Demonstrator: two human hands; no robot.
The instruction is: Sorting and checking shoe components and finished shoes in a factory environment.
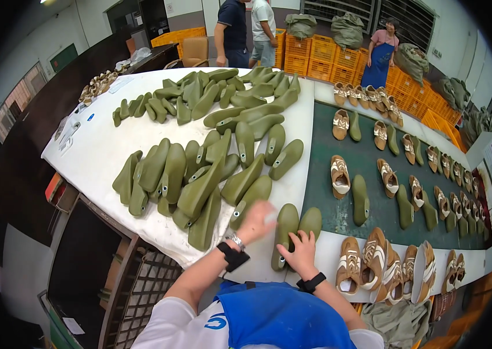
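A: What is touched by the right hand (300,251)?
B: A pair of green shoe moulds (287,225), set side by side on the white table edge (327,249), left of the green mat (321,200). The near part of the pair is covered by spread fingers.
A: Is either one gripped?
B: That cannot be told; the undersides of the fingers are hidden.
A: And the left hand (256,224)?
B: It is blurred, just left of the pair. A pale patch is seen at its fingertips, but whether anything is held cannot be told.
A: What is laid around?
B: A heap of moulds (173,171) is spread at the left. Brown-and-white shoes (339,175) are set in rows on the mat, many beside single moulds.
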